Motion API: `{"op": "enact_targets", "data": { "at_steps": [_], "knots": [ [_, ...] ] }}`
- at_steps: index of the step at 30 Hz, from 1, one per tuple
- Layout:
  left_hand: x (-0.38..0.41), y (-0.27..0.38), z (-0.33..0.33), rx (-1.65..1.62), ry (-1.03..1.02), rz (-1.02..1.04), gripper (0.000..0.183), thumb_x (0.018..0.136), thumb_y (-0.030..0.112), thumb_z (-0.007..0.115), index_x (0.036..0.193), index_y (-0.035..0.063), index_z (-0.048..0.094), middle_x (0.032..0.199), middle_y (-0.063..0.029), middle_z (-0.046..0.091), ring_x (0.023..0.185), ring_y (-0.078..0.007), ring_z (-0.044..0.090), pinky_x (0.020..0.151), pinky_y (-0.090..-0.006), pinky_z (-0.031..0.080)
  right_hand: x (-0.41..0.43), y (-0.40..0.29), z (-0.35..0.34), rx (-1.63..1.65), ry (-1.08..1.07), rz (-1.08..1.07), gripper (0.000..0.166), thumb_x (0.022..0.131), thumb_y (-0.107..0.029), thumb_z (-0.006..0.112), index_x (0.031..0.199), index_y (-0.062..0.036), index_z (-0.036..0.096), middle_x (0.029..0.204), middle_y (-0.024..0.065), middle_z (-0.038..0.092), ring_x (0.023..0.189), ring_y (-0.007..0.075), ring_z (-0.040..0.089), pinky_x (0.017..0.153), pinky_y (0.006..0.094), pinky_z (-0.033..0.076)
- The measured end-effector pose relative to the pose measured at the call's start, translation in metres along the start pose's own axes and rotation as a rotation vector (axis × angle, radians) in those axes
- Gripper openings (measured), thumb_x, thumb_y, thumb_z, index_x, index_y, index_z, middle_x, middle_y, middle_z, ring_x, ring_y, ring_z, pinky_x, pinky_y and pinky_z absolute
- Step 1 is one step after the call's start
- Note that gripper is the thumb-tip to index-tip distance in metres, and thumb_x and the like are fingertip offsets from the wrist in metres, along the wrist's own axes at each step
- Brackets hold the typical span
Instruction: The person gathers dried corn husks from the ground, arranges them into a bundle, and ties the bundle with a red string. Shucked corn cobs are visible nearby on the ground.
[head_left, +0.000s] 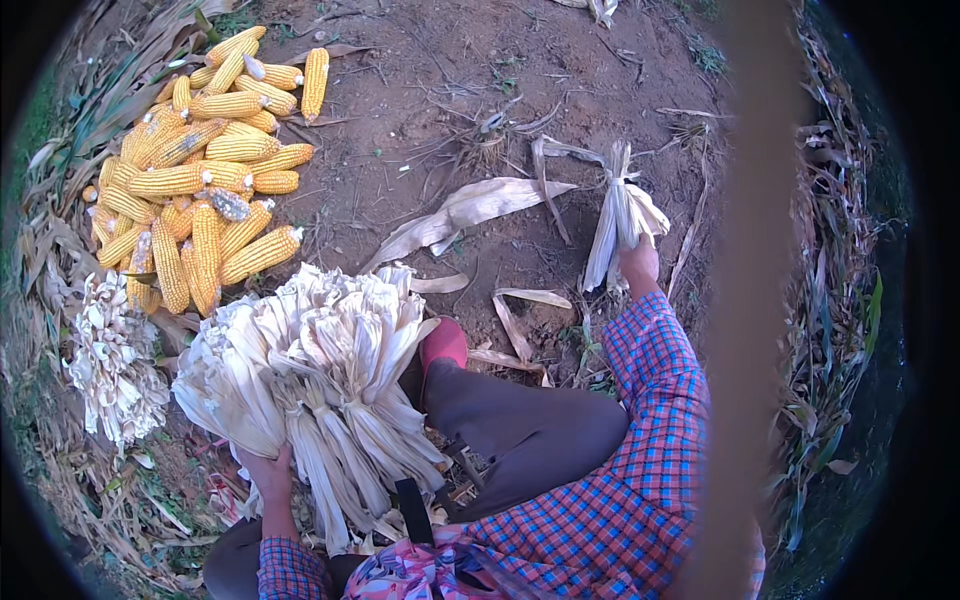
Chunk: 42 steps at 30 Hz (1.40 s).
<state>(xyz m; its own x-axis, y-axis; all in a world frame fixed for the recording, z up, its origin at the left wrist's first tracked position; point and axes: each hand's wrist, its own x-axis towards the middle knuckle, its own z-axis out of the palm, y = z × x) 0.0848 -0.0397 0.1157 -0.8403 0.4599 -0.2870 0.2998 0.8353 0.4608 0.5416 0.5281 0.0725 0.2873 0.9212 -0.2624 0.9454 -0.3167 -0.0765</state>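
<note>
Dried corn husks (337, 352), tied in several bundles, lie in a large cluster over my lap and left leg. At the cluster's lower left, my left hand (268, 472) grips the narrow end of a husk bundle, its fingers partly hidden under the husks. Out to the right, above the soil, my right hand (640, 262) has hold of a smaller husk bundle (621, 202), which is bound near its top. Husked yellow corn cobs (225, 172) are heaped at the upper left; a few show grey, mouldy patches.
Another pile of pale husks (120, 360) sits left of the cluster. A loose dry husk leaf (480, 210) lies on the bare soil (450, 67). Dry stalks (832, 300) line the right side. A blurred brown vertical strip (750, 300) crosses the view at right.
</note>
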Motion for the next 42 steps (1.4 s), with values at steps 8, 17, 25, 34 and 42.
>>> {"op": "enact_targets", "data": {
  "at_steps": [8, 17, 25, 34, 42],
  "knots": [
    [0.013, 0.029, -0.015, 0.196, -0.034, -0.01, 0.107, 0.065, 0.039, 0.078, 0.14, -0.0087, 0.02, 0.142, -0.0299, 0.027, 0.134, -0.0429, 0.022, 0.113, -0.0463, 0.018, -0.11, -0.028, -0.126, 0.357, 0.397, -0.987, 0.034, 0.077, 0.0, 0.061, 0.11, -0.0076, 0.056, 0.101, 0.0116, 0.06, 0.095, 0.033, 0.058, 0.082, 0.0391, 0.045],
    [0.019, -0.047, -0.032, -0.455, -0.111, 0.004, 0.1, 0.078, 0.05, 0.064, 0.149, 0.0043, 0.011, 0.147, -0.0241, 0.026, 0.138, -0.0375, 0.022, 0.111, -0.0448, 0.022, -0.388, -0.263, -0.113, 0.048, 0.133, -2.164, 0.01, 0.075, -0.018, 0.056, 0.084, -0.0152, 0.057, 0.093, 0.0021, 0.055, 0.093, 0.0205, 0.055, 0.087, 0.0364, 0.041],
    [0.011, 0.014, -0.068, -0.969, -0.2, -0.061, 0.088, 0.081, 0.029, 0.07, 0.146, 0.0027, 0.017, 0.142, -0.018, 0.037, 0.133, -0.0254, 0.033, 0.109, -0.0364, 0.028, -0.441, -0.295, -0.013, -0.105, -0.02, -2.296, 0.016, 0.077, -0.018, 0.054, 0.092, -0.0157, 0.059, 0.094, 0.0025, 0.053, 0.1, 0.0192, 0.053, 0.093, 0.0359, 0.039],
    [0.031, 0.016, -0.03, -0.217, -0.065, -0.243, 0.122, 0.064, 0.062, 0.073, 0.148, 0.0075, 0.003, 0.147, -0.0252, 0.024, 0.136, -0.0429, 0.022, 0.106, -0.0631, 0.019, -0.45, -0.306, 0.025, 0.014, -0.117, -2.287, 0.009, 0.074, -0.016, 0.053, 0.082, -0.0129, 0.056, 0.091, 0.0033, 0.052, 0.096, 0.0216, 0.054, 0.091, 0.0339, 0.041],
    [0.029, 0.064, -0.032, 0.129, -0.042, -0.35, 0.106, 0.074, 0.052, 0.071, 0.147, 0.0052, 0.01, 0.146, -0.0219, 0.024, 0.133, -0.0401, 0.027, 0.094, -0.0753, 0.024, -0.452, -0.308, 0.021, -0.302, -0.197, -2.098, 0.02, 0.079, -0.014, 0.052, 0.095, -0.0108, 0.063, 0.099, 0.0059, 0.057, 0.104, 0.0233, 0.054, 0.096, 0.0334, 0.041]
  ]
}}
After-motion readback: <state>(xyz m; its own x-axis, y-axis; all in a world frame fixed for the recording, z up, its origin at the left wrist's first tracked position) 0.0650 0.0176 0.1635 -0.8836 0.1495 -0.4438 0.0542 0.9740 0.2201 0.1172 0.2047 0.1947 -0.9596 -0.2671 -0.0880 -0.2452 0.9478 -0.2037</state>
